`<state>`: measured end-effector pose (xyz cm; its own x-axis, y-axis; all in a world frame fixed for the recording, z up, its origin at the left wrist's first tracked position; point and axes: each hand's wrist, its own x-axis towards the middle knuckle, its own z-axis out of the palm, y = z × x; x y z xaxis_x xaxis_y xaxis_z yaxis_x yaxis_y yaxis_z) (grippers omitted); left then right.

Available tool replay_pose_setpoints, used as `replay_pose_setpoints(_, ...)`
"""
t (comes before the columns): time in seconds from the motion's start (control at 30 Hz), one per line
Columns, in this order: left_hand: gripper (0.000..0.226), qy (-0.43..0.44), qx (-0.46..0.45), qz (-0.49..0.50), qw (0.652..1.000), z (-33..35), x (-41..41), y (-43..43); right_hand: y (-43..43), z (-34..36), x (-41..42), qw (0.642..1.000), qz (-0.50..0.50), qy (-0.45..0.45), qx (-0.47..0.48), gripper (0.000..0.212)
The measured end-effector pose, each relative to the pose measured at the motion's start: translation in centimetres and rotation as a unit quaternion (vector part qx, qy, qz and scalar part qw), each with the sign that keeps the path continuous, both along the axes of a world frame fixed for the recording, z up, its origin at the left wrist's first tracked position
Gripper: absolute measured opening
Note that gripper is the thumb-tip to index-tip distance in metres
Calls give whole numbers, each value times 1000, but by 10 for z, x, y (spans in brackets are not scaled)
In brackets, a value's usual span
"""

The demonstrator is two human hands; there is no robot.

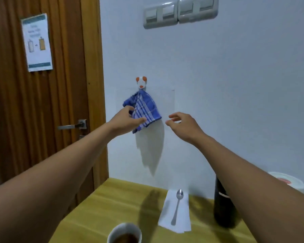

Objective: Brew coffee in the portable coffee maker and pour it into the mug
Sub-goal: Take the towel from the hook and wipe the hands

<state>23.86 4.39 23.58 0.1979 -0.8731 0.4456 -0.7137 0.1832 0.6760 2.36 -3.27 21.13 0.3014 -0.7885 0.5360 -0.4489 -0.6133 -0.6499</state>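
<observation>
Step in hand: judged to be taking down the blue-and-white checked cloth (144, 106) that hangs from the white wall hook with orange ears (141, 82), probably for wiping or drying.
Left hand (128, 120): its grip pinches the cloth's lower left edge between thumb and fingers.
Right hand (182, 124): just beside the cloth on its right, not touching it; the grip is spread, with loosely curved fingers holding nothing.
Doing it well: lift the cloth up and off the hook rather than tugging down. Bring the right hand in to gather the loose corner. Keep both forearms high, since they reach over the things below.
White mug (114, 231): at the near edge of the yellow wooden bench (112, 199), under the left forearm. It holds dark brown liquid (125, 239), likely coffee, so the pour looks already done.
Dark cylindrical portable coffee maker (223, 207): upright toward the right edge. Its top is hidden behind the right forearm, so I cannot tell whether it is capped or what it holds.
White lidded tub (288, 181): at the far right corner, lid on, contents hidden.
White folded paper napkin (167, 213): between mug and coffee maker, with 1 metal spoon (177, 206) lying on it, bowl toward the wall.
</observation>
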Motion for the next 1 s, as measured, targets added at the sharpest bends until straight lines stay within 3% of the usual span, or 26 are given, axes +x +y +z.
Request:
replay_pose_setpoints(0.27, 65, 11, 0, 48, 999, 39, 79, -104, -109, 39, 83, 996, 14, 27, -82, 45)
replay_pose_setpoints(0.43, 65, 34, 14, 67, 997, 55, 90, -148, -131, 63, 130, 980, -83, 92, -157, 66)
replay_pose_setpoints(0.5, 60, 40, 33, 72, 996, 59, 89, -159, -134, 71, 145, 975, -109, 126, -150, 64)
replay_pose_setpoints(0.57, 45, 40, 34, 90, 995, 62, 87, -165, -137, 79, 153, 975, -104, 143, -132, 48)
replay_pose_setpoints(0.63, 28, 37, 11, 112, 993, 66, 85, -167, -138, 87, 154, 978, -95, 132, -129, 35)
replay_pose_setpoints(0.73, 13, 44, -51, 121, 990, 69, 82, -162, -133, 94, 149, 977, -89, 103, -163, 35)
replay_pose_setpoints(1.0, 16, 61, -186, 56, 979, 55, 48, -109, -90, 82, 98, 971, -39, 32, -232, 38)
